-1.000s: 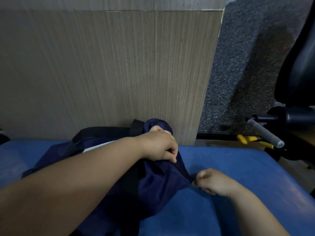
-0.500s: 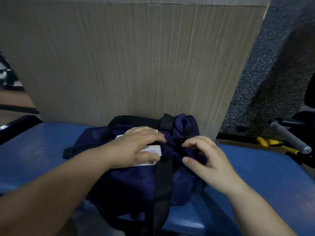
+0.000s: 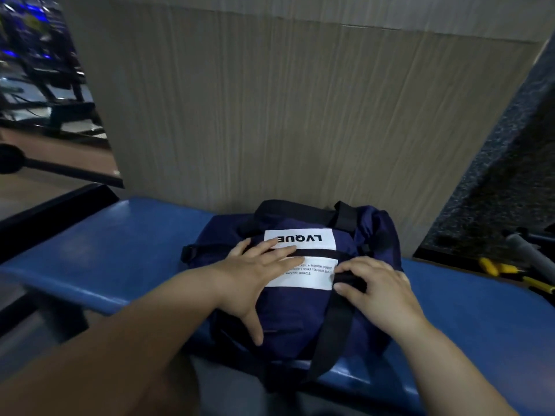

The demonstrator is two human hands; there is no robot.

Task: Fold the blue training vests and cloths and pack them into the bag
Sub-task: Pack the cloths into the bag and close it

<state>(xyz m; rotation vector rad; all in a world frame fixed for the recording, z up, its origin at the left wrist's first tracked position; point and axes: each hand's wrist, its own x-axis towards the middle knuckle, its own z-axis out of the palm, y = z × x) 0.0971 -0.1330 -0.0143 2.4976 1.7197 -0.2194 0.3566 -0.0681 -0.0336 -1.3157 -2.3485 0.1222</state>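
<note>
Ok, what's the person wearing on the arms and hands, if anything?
Nothing that shows. The left hand and right hand are bare: no gloves, rings or watch. The left arm and right arm are bare to the frame's edge, no sleeves in view.

Blue padded bench (image 3: 105,253) — wood-grain panel (image 3: 285,115) behind; yellow-handled pliers (image 3: 510,273) far right, beside grey bar (image 3: 528,253).

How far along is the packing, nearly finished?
Seemingly near the end. Done: no vests or cloths show outside the navy bag, which looks stuffed. In hand: left hand presses flat on it; right hand pinches its black strap. Remaining: perhaps only closing it; I cannot tell.
</note>
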